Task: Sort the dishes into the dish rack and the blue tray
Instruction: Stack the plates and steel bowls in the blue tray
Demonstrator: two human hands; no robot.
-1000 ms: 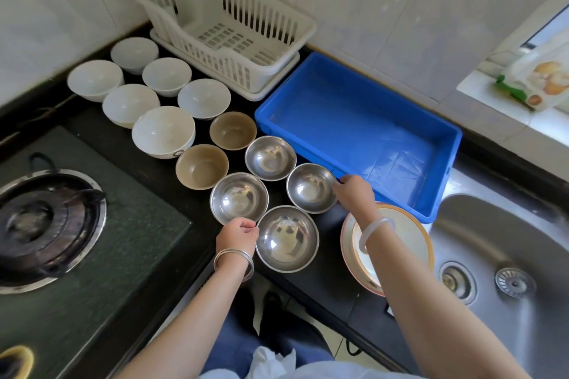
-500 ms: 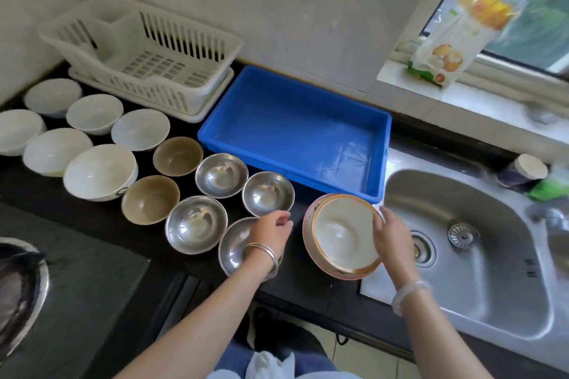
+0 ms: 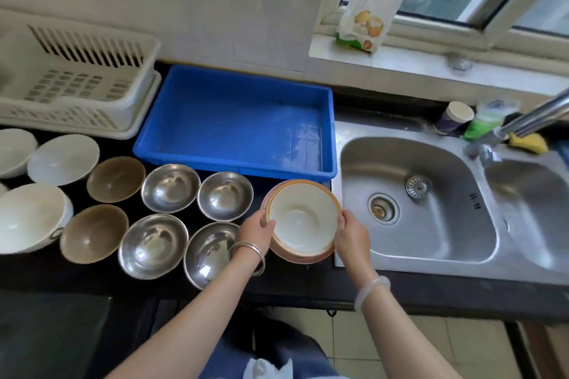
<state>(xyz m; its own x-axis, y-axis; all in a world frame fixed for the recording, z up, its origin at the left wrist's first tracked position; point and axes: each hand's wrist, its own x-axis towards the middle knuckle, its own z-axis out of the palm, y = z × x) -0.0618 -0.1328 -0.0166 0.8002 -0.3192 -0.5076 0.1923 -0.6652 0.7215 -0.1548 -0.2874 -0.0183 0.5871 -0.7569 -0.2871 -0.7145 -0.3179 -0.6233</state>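
A stack of cream plates with orange rims [image 3: 303, 218] sits on the black counter in front of the blue tray [image 3: 237, 120]. My left hand [image 3: 255, 229] grips the stack's left rim and my right hand [image 3: 351, 232] grips its right rim. Several steel bowls [image 3: 171, 188] lie left of the plates, the nearest one partly hidden under my left wrist. Two brown bowls [image 3: 115, 178] and several white bowls [image 3: 63, 158] stand further left. The white dish rack [image 3: 77, 86] holds nothing and sits at the back left, beside the tray, which also holds nothing.
A steel double sink [image 3: 415, 200] lies right of the plates, with a tap [image 3: 529, 120] over it. A cup, a green bottle and a yellow sponge [image 3: 528, 141] stand behind the sink. A food packet [image 3: 374, 0] leans on the window sill.
My left hand left the steel bowls and closed on the plate stack's left rim. My right hand closed on the right rim. The view swung to the right, toward the sink.
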